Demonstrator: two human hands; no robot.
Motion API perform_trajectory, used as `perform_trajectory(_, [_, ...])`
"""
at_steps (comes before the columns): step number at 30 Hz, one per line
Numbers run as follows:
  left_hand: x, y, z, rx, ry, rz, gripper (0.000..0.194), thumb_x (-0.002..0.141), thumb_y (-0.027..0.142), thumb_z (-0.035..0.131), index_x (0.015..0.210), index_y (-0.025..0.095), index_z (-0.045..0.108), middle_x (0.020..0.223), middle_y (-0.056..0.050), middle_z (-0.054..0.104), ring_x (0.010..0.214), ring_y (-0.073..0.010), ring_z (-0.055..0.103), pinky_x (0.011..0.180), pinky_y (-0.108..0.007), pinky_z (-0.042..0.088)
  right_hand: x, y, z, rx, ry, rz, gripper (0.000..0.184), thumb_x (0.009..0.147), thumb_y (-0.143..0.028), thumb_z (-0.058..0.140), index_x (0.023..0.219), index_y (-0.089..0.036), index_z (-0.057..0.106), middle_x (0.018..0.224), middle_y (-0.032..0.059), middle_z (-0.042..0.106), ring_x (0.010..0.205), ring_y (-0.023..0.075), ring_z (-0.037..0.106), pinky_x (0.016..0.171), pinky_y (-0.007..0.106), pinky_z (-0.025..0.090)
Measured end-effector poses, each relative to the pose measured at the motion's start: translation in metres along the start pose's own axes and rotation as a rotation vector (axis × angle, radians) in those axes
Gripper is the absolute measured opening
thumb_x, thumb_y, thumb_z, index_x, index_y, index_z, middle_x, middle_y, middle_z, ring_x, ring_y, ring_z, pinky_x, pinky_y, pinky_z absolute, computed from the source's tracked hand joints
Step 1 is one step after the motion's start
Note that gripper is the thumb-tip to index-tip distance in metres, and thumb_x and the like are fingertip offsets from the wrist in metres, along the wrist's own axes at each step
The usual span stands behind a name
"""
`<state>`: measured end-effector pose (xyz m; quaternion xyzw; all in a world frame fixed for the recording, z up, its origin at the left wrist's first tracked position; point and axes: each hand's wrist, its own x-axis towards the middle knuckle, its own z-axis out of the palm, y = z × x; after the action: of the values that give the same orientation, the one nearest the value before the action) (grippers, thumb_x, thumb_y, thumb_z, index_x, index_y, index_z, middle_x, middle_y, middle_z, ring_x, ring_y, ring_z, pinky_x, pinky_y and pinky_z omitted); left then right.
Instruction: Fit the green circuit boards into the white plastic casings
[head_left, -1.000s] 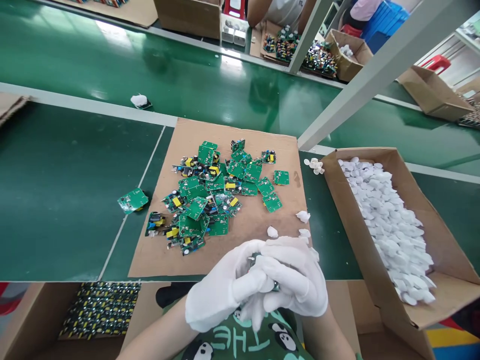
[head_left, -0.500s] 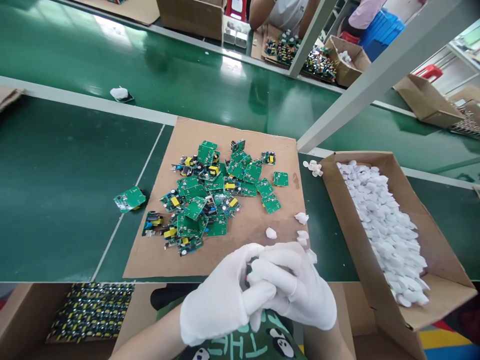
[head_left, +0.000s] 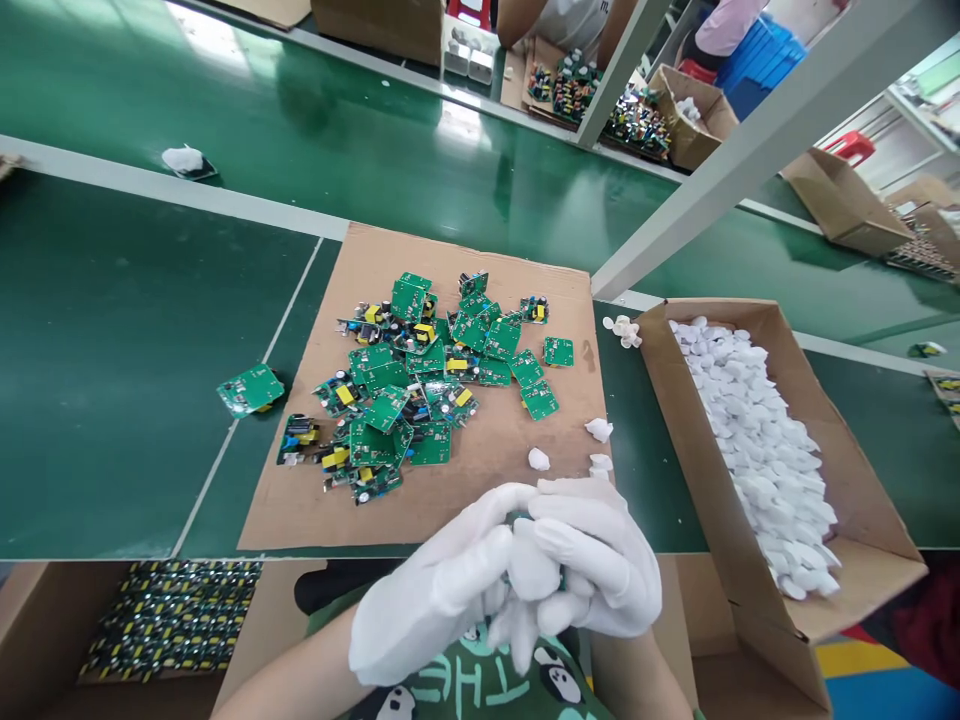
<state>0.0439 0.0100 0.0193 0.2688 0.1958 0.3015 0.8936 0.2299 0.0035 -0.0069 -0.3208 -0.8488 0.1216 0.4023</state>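
My left hand (head_left: 442,590) and my right hand (head_left: 596,555), both in white gloves, meet in front of my body just past the table's near edge. Between them they grip a circuit board with a white cap (head_left: 533,565) on it; only slivers of green board show around the cap. Ahead lies a heap of green circuit boards (head_left: 386,408) with yellow and black parts, on a cardboard sheet (head_left: 495,500). A few loose white caps (head_left: 538,459) rest near my right hand.
To the right stands an open carton (head_left: 694,470) full of white caps. A single circuit board (head_left: 251,390) lies left of the sheet. Past a metal post (head_left: 720,170), a green conveyor belt (head_left: 315,150) carries a white-capped board (head_left: 187,160). A person (head_left: 562,30) sits opposite.
My fingers have shifted apart, so the white cap between them now shows. The capped board on the belt has moved left. A board has appeared on the belt at far right.
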Motion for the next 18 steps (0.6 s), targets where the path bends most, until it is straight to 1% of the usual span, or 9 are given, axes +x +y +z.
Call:
perform_trajectory(1, [0.0,-0.003,-0.001,-0.022,0.002,-0.002,0.045,0.092,0.061,0.058,0.104,0.018,0.057,0.075,-0.001,0.063,0.049,-0.0057,0.054,0.042,-0.013,0.04,0.003,-0.001,-0.001,0.018,0.06,-0.017,0.05,0.102,-0.046,0.047,0.143,-0.017,0.048,0.102,0.0099,0.071,0.087,0.0229,0.073,0.079,0.043,0.064])
perform_trajectory(3, [0.0,-0.009,-0.003,-0.04,0.019,0.0,0.037,0.095,0.054,0.057,0.105,0.019,0.056,0.079,-0.002,0.065,0.049,-0.005,0.055,0.042,-0.012,0.039,0.007,-0.002,-0.002,0.056,0.125,-0.027,0.046,0.101,-0.044,0.053,0.136,-0.014,0.054,0.106,0.0112,0.07,0.091,0.0218,0.072,0.082,0.041,0.064])
perform_trajectory(5, [0.0,-0.014,-0.005,-0.069,0.02,-0.004,0.032,0.097,0.05,0.055,0.103,0.019,0.055,0.079,-0.002,0.066,0.049,-0.0052,0.057,0.041,-0.012,0.038,0.01,-0.003,-0.003,0.067,0.146,-0.031,0.04,0.101,-0.042,0.053,0.131,-0.016,0.057,0.111,0.0117,0.069,0.096,0.0219,0.071,0.081,0.04,0.064])
perform_trajectory(8, [0.002,-0.014,-0.005,-0.128,0.018,-0.031,0.04,0.096,0.058,0.052,0.107,0.019,0.054,0.073,0.0,0.065,0.045,-0.0065,0.056,0.04,-0.013,0.038,0.01,-0.003,-0.005,0.015,0.116,-0.016,0.023,0.101,-0.034,0.054,0.119,-0.023,0.063,0.114,0.0094,0.068,0.102,0.0231,0.07,0.08,0.039,0.062])
perform_trajectory(9, [0.002,-0.012,-0.005,-0.109,0.017,-0.038,0.044,0.094,0.06,0.054,0.109,0.019,0.053,0.072,0.0,0.064,0.045,-0.0063,0.055,0.04,-0.014,0.038,0.009,-0.003,-0.005,0.009,0.098,-0.003,0.023,0.1,-0.034,0.056,0.119,-0.025,0.063,0.113,0.0083,0.069,0.1,0.023,0.07,0.079,0.039,0.062])
perform_trajectory(11, [0.004,-0.007,-0.002,0.0,0.01,-0.041,0.048,0.089,0.061,0.062,0.108,0.018,0.051,0.072,0.002,0.062,0.044,-0.0049,0.051,0.042,-0.014,0.038,0.008,-0.003,-0.004,0.035,0.111,0.022,0.031,0.099,-0.041,0.056,0.127,-0.027,0.058,0.109,0.0077,0.071,0.092,0.0224,0.071,0.076,0.041,0.063])
perform_trajectory(13, [0.004,-0.001,0.001,0.145,0.02,-0.025,0.044,0.089,0.056,0.066,0.104,0.018,0.049,0.073,0.003,0.059,0.046,-0.0038,0.049,0.045,-0.015,0.039,0.007,-0.003,-0.003,0.022,0.109,0.034,0.04,0.1,-0.047,0.052,0.132,-0.022,0.054,0.105,0.0089,0.071,0.091,0.0223,0.071,0.077,0.042,0.063])
perform_trajectory(16, [0.004,0.003,0.001,0.254,0.068,0.016,0.036,0.092,0.05,0.062,0.103,0.018,0.049,0.078,0.002,0.056,0.05,-0.0047,0.048,0.05,-0.018,0.041,0.008,-0.002,-0.002,-0.058,0.044,0.006,0.033,0.103,-0.039,0.051,0.125,-0.015,0.058,0.101,0.0092,0.068,0.098,0.0204,0.068,0.085,0.038,0.061])
perform_trajectory(18, [0.004,0.005,0.0,0.256,0.049,0.011,0.034,0.091,0.048,0.063,0.101,0.018,0.051,0.079,0.001,0.056,0.051,-0.0057,0.049,0.05,-0.018,0.04,0.009,-0.002,-0.002,-0.069,0.033,-0.029,0.03,0.103,-0.036,0.052,0.122,-0.013,0.059,0.102,0.009,0.066,0.1,0.0194,0.067,0.087,0.035,0.059])
